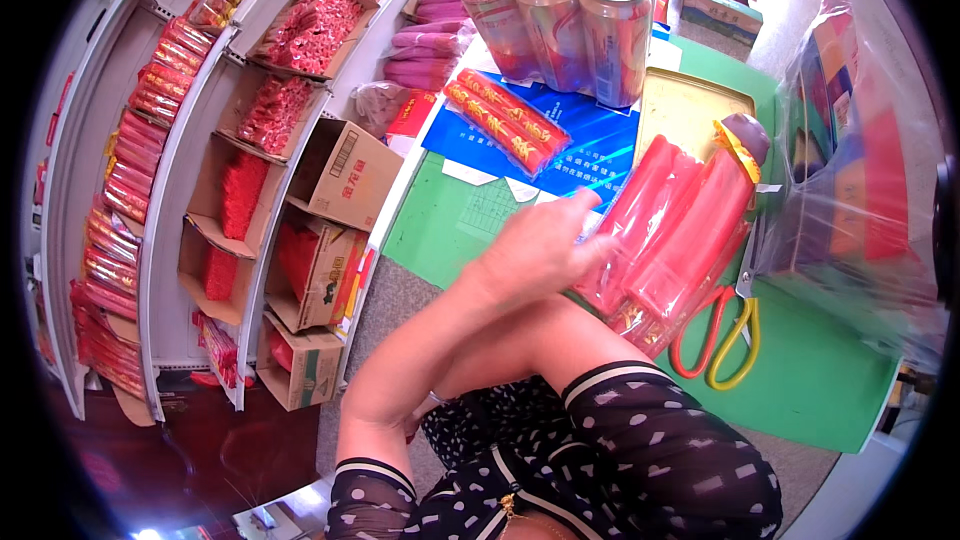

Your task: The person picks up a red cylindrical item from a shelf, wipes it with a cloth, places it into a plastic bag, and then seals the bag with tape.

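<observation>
My left hand [544, 236] is blurred, with finger and thumb apart beside clear plastic packs of thick red sticks [675, 232], which look like candles. I cannot tell whether it touches them. My right forearm crosses beneath the left one; little of my right hand [418, 414] shows at its lower edge. A smaller wrapped red pack with gold characters [510, 122] lies on a blue printed sheet [465, 127], beyond my left hand. Scissors [742, 315] with one red and one yellow handle rest right of the large packs, on a green table surface [802, 382].
Shrink-wrapped drink cans [555, 22] stand at the table's far side, by a shallow gold-coloured tray [701, 82]. A clear plastic bag with boxes [847, 165] bulges on the right. Shelves [169, 255] of red packs and cardboard boxes [341, 176] line the left.
</observation>
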